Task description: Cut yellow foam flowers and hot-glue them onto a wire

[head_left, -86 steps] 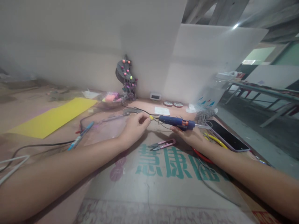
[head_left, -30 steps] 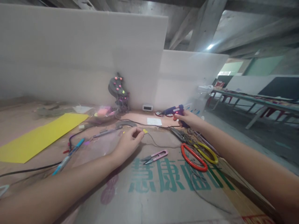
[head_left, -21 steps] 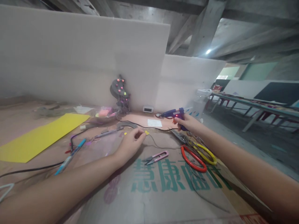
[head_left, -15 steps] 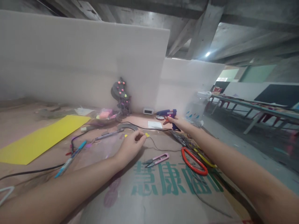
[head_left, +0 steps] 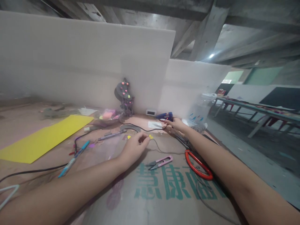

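Observation:
My left hand (head_left: 137,144) is closed in a pinch on a small yellow piece (head_left: 151,137), from which a thin grey cord (head_left: 161,151) trails to the right. Another yellow bit (head_left: 128,137) lies just behind that hand. At the back of the table my right hand (head_left: 177,124) is closed at a blue glue gun (head_left: 165,116) with a small red light; its grip is hidden by the hand. Pink thread snips (head_left: 160,162) lie in front of my left hand. Red-handled scissors (head_left: 198,165) rest under my right forearm.
A yellow sheet (head_left: 47,137), a blue pen (head_left: 73,159) and a grey pen (head_left: 112,135) lie at left. A dark crescent ornament with pink beads (head_left: 123,90) leans against the white partition (head_left: 82,62). A small display (head_left: 151,112) and a clear tub (head_left: 199,111) stand at the back.
My right hand and the glue gun have come lower; the gun is tilted and its grip no longer shows. My left hand keeps its pinch. The whole view has shifted slightly.

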Demonstrator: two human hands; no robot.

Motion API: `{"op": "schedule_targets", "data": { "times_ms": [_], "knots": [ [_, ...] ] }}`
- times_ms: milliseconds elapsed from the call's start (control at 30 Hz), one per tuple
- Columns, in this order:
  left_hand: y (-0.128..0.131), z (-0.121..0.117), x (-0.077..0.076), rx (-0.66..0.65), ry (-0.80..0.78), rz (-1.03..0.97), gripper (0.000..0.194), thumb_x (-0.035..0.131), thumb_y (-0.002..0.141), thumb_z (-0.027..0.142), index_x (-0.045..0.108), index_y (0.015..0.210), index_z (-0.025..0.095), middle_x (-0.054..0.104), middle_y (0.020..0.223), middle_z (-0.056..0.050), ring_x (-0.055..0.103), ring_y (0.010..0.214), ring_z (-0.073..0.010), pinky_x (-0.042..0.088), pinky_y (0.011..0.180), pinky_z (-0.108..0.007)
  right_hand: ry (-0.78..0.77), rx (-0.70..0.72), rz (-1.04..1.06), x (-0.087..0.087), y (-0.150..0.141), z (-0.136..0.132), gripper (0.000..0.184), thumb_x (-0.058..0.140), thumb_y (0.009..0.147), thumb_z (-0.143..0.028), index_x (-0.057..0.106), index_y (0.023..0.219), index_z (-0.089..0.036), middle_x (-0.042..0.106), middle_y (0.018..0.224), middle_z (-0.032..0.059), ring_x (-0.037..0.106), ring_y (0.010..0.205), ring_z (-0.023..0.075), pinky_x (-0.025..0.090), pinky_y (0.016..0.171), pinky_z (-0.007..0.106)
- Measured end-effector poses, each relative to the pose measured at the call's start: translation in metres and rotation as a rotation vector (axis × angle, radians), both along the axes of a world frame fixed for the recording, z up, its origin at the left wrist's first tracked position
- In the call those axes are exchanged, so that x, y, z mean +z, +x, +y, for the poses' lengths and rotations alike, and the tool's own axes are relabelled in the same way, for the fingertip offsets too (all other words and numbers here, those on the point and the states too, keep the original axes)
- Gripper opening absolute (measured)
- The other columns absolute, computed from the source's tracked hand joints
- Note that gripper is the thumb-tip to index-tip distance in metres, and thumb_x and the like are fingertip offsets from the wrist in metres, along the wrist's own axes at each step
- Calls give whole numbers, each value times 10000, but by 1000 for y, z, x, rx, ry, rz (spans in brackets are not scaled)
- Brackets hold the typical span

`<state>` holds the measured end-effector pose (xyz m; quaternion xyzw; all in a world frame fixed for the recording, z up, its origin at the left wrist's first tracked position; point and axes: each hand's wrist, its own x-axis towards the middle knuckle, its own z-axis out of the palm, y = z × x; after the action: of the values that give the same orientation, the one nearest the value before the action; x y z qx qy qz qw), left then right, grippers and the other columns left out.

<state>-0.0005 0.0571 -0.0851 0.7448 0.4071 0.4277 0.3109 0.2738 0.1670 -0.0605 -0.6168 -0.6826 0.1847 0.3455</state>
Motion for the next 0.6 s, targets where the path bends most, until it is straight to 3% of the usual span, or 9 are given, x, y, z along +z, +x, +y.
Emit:
{"op": "schedule_targets", "data": {
  "times_ms": [100, 367, 500, 600],
  "knots": [
    [0, 1, 0, 16, 0, 0, 223, 492, 881, 353, 584, 799, 167, 604, 771, -4, 547, 759, -171, 387, 694, -266, 38, -75, -81, -1, 4, -3, 352, 657, 850, -290, 637, 1166, -134, 743, 898, 85, 678, 801, 198, 520, 737, 272],
    [0, 1, 1, 5, -31, -30, 222, 500, 878, 351, 593, 801, 165, 608, 776, -6, 551, 769, -171, 394, 697, -262, -3, -109, -313, 2, 1, -15, 279, 658, 847, -361, 699, 971, -115, 737, 797, 84, 660, 709, 195, 480, 643, 246],
    [-1, -1, 1, -8, -57, -57, 216, 506, 878, 351, 600, 813, 168, 608, 780, -2, 548, 764, -167, 394, 699, -263, 42, -93, -428, 16, 8, -43, 331, 727, 782, -380, 694, 998, -131, 738, 909, 129, 657, 861, 249, 470, 753, 275],
    [-1, -2, 2, -15, -66, -66, 213, 517, 874, 355, 605, 820, 168, 615, 787, -5, 553, 771, -170, 401, 711, -266, 124, -84, -498, 25, 1, -79, 277, 666, 823, -316, 690, 1017, -120, 694, 1075, 179, 605, 1021, 296, 430, 862, 336]
  ]
}}
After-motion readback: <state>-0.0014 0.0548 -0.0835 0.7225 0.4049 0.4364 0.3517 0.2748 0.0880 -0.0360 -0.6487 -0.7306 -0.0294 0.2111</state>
